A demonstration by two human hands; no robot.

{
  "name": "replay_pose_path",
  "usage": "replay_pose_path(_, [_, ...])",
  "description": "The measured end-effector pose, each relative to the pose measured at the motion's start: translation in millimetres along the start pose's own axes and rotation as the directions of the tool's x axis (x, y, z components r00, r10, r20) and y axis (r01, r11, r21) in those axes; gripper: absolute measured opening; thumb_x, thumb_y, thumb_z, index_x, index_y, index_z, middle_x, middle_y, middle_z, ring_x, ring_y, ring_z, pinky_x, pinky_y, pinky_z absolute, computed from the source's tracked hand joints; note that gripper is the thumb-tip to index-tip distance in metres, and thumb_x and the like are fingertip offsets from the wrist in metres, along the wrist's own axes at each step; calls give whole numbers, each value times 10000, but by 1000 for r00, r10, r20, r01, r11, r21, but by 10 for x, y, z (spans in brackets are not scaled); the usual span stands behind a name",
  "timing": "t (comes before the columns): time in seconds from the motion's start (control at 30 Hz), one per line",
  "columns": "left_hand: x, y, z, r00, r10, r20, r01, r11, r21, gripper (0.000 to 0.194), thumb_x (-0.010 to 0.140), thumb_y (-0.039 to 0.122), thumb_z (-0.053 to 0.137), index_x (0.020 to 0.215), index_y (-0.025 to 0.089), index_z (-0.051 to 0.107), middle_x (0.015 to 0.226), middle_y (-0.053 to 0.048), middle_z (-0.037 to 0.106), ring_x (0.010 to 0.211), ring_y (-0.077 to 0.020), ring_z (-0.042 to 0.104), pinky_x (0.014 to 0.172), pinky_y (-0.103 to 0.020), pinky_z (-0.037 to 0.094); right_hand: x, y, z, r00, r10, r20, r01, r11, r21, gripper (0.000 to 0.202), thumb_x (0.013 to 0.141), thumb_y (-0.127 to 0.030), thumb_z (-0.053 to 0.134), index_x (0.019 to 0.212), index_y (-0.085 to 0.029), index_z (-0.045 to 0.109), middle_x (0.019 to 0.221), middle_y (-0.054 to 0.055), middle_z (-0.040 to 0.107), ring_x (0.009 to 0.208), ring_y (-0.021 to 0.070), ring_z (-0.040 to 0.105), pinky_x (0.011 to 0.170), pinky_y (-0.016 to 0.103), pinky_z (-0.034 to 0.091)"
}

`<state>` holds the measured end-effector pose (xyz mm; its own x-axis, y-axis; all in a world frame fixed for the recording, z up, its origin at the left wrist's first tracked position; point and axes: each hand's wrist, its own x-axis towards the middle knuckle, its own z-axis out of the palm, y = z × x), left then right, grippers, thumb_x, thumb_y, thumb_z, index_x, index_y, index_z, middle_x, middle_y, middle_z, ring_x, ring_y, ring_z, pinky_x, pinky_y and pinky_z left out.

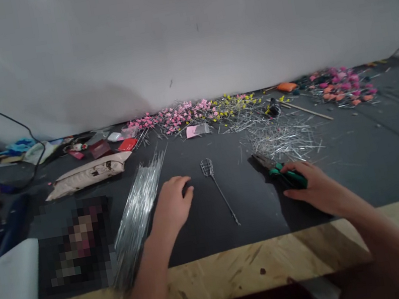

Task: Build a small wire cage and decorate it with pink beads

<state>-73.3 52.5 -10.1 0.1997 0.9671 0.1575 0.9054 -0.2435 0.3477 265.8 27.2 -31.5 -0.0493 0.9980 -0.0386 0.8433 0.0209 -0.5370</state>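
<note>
A small silver wire piece (221,194), with an open cage-like head and a twisted stem, lay on the dark-surfaced worktop (199,236) between a worker's two bare hands, nearer the front edge than the back. Its long axis slanted from the cage head, toward the back edge, to the stem's tip, toward the front edge and slightly right. The left hand (175,202) was the nearer one, just left of the cage and apart from it, empty, thumb and fingers parted. On the other side, the right hand (313,186) was at a pair of green-handled metal pliers (291,176), fingers on the handles and thumb below; how firmly they were gripped could not be told from where we stood. The pliers' nose pointed toward the back edge and the left, lying more crosswise than the wire piece.

Beside the left forearm, a bundle of straight silver wires (137,203) ran toward the front edge. Left of it sat a plump beige printed packet (91,174), its contents hidden. Along the back edge, a small pink-and-clear plastic bag (197,130) lay before a heap of pink-headed wire stems (186,113); what it held was too small to tell.
</note>
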Motion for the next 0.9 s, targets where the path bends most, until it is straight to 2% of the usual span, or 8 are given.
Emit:
replay_pose_path(0.13, [37, 68, 60, 996, 74, 53, -72, 997, -41, 256, 838, 211, 447, 1049, 173, 586, 1051, -78, 620, 981, -210, 551, 893, -369, 416, 20, 37, 18, 999, 20, -50, -20, 1000, -9, 398, 666, -362, 601, 1043, -255, 531, 1085, 85, 546, 1013, 299, 499, 865, 462, 382])
replay_pose_path(0.3, [86, -104, 36, 1000, -4, 2, 4, 1000, -30, 242, 833, 209, 453, 1017, 148, 598, 1039, -92, 623, 985, -215, 552, 902, -367, 415, 97, 91, -31, 985, 73, -156, -77, 997, -18, 335, 710, -413, 571, 1010, -265, 556, 1101, 95, 543, 1050, 326, 479, 870, 502, 370])
replay_pose_path(0.43, [101, -173, 37, 1000, 4, -8, -4, 999, -42, 230, 827, 200, 460, 1003, 155, 601, 1028, -87, 627, 976, -211, 556, 903, -371, 415, 162, -68, -55, 970, 23, -243, -16, 999, 34, 272, 737, -392, 549, 974, -260, 572, 1122, 82, 548, 1085, 300, 476, 901, 458, 364])
replay_pose_path(0.63, [60, -142, 43, 1000, -10, -8, 9, 998, -57, 213, 814, 197, 483, 985, 164, 607, 1043, -81, 629, 987, -214, 555, 907, -373, 413, 491, -704, 80, 1000, 1, 8, -3, 976, 217, 332, 754, -381, 535, 1022, -197, 601, 912, 66, 641, 803, 221, 592, 698, 323, 439])
replay_pose_path(0.7, [34, -125, 34, 1000, -9, -5, 9, 998, -65, 209, 815, 203, 482, 982, 175, 605, 1041, -75, 631, 989, -213, 557, 905, -377, 416, 733, -947, 148, 998, -22, 56, 6, 965, 264, 247, 758, -343, 547, 944, -211, 641, 887, 38, 661, 811, 203, 592, 718, 295, 422])
replay_pose_path(0.77, [9, -109, 28, 1000, -22, 1, 22, 997, -71, 201, 814, 205, 484, 973, 182, 605, 1037, -70, 634, 996, -215, 557, 905, -379, 417, 1025, -1160, 237, 994, 26, 109, -60, 945, 321, 168, 770, -307, 550, 820, -202, 672, 808, 23, 670, 804, 195, 597, 705, 272, 412])
replay_pose_path(0.83, [-11, -91, 25, 999, -44, 10, 45, 996, -77, 196, 808, 204, 494, 969, 186, 605, 1039, -64, 637, 1005, -221, 555, 903, -382, 421, 1333, -1319, 353, 989, 70, 129, -111, 933, 344, 223, 808, -336, 518, 823, -178, 676, 757, 35, 664, 760, 197, 605, 662, 275, 424])
replay_pose_path(0.9, [-28, -68, 22, 998, -62, 19, 64, 994, -85, 199, 803, 200, 502, 973, 191, 603, 1046, -59, 638, 1015, -229, 551, 902, -388, 423, 1618, -1413, 483, 978, 141, 153, -189, 909, 371, 273, 854, -336, 476, 870, -133, 658, 833, 67, 659, 770, 199, 611, 668, 295, 452])
